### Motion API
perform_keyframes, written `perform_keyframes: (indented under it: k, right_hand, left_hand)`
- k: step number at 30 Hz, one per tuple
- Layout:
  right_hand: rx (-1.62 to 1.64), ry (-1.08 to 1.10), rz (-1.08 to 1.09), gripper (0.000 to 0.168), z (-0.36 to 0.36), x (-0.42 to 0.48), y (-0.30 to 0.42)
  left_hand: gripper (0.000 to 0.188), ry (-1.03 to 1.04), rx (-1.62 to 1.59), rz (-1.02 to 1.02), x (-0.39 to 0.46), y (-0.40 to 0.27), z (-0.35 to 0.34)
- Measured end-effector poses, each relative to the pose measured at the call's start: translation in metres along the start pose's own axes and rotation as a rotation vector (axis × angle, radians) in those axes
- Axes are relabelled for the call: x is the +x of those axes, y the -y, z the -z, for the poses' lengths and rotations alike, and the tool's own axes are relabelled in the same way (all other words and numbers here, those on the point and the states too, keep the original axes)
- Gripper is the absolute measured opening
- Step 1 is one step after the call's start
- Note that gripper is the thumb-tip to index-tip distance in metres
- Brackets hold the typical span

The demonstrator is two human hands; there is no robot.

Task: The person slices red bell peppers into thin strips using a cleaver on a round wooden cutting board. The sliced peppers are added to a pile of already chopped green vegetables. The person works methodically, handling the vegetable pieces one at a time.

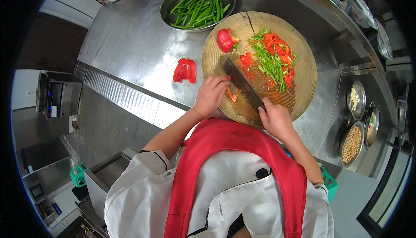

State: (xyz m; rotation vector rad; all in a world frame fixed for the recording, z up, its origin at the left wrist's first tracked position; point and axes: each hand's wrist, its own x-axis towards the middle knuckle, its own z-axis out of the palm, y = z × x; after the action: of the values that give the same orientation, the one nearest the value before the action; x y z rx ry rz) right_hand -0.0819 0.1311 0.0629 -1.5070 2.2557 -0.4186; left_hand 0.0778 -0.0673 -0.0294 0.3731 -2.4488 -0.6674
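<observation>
My right hand grips the handle of a dark cleaver. The cleaver's blade stands on edge on a round wooden chopping block. Against the blade's left side are the bent fingertips of my left hand. A bit of red shows at those fingertips; how they hold it is hidden. Orange-red pepper scraps lie just below them. Beyond the blade are a small red pepper piece and fine red shreds. A pile of green shreds and red shreds covers the block's right part.
A partly cut red bell pepper sits on the block's far left. Flattened red pepper lies on the steel counter. Behind stands a steel bowl of green beans. Small bowls stand at the right, below a shelf edge.
</observation>
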Motion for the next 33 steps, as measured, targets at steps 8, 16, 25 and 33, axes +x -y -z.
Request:
perform_keyframes:
  k: [8, 16, 25, 33]
  right_hand:
    - [-0.029, 0.027, -0.016, 0.019, -0.010, 0.002, 0.006]
    - [0.023, 0.029, -0.048, 0.026, -0.023, 0.010, 0.000]
    - [0.282, -0.109, -0.128, 0.027, -0.014, -0.002, -0.025]
    - [0.337, -0.165, -0.232, 0.020, -0.003, -0.011, -0.027]
  left_hand:
    - [0.016, 0.068, 0.048, -0.053, -0.007, 0.000, -0.003]
    - [0.016, 0.082, 0.070, -0.033, -0.005, -0.005, 0.003]
    - [0.018, 0.027, 0.018, 0.000, -0.013, -0.007, 0.018]
    - [0.021, 0.061, -0.036, -0.017, 0.012, -0.014, -0.006]
